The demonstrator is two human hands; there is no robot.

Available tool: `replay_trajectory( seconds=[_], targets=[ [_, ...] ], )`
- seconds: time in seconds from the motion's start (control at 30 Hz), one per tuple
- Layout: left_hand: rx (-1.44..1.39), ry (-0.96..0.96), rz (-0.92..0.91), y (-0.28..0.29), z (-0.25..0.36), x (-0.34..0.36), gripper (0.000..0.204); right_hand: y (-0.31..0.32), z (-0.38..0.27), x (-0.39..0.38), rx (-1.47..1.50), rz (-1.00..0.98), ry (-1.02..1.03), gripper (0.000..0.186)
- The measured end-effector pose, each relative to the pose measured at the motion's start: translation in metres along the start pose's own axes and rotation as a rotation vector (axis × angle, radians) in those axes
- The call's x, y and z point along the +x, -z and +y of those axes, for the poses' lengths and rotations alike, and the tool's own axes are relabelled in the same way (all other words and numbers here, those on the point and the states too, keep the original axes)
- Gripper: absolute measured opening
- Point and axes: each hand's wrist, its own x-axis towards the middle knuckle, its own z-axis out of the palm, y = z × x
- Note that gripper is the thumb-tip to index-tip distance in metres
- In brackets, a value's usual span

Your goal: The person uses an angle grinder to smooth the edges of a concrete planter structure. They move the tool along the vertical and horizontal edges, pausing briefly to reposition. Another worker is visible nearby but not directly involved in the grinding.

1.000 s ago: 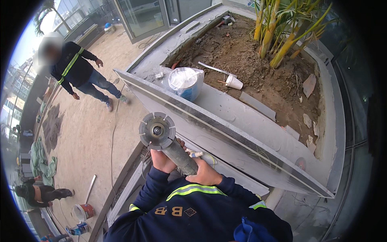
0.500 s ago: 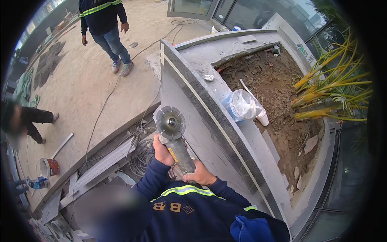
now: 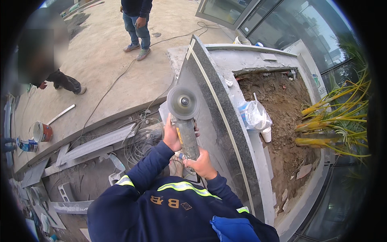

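Note:
I hold an angle grinder (image 3: pixel 186 139) in front of me with its round cutting disc (image 3: pixel 183 102) pointing away from me. My left hand (image 3: pixel 172 137) wraps round the front of its body, near the disc, with fingertips showing on the far side. My right hand (image 3: pixel 202 163) grips the rear of the body. The disc looks smeared, as if spinning. Beside the tool stands a low wall with a dark speckled stone top (image 3: pixel 213 82), along which runs a pale strip of tape (image 3: pixel 221 101). The disc appears apart from the stone edge.
Right of the wall lies a soil bed (image 3: pixel 266 97) with palm stems (image 3: pixel 318 126) and a plastic-covered bucket (image 3: pixel 256 116). Left are a long metal channel (image 3: pixel 98 145), tangled cables (image 3: pixel 135 151) and a red bucket (image 3: pixel 42 132). Two people (image 3: pixel 137 26) are on the concrete floor (image 3: pixel 107 56).
The disc's slots, clear before, are now blurred. My view has shifted, and the grinder sits slightly higher and further right in it. The person at left has leaned in closer.

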Motion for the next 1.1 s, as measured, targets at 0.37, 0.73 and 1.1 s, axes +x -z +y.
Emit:
replay_trajectory(
  seconds=[0.37,0.73,1.1],
  targets=[
    [0.592,-0.131,0.081,0.007,0.007,0.033,0.063,0.017,-0.022,0.090,-0.153,0.141,0.153,0.030],
    [0.617,-0.192,0.146,0.023,0.083,0.111,0.054,0.021,-0.046,0.203,-0.188,0.146,0.056,0.044],
    [0.604,-0.219,0.209,0.006,0.026,0.018,0.049,0.000,-0.022,0.109,-0.170,0.078,0.182,0.051]
  ],
)
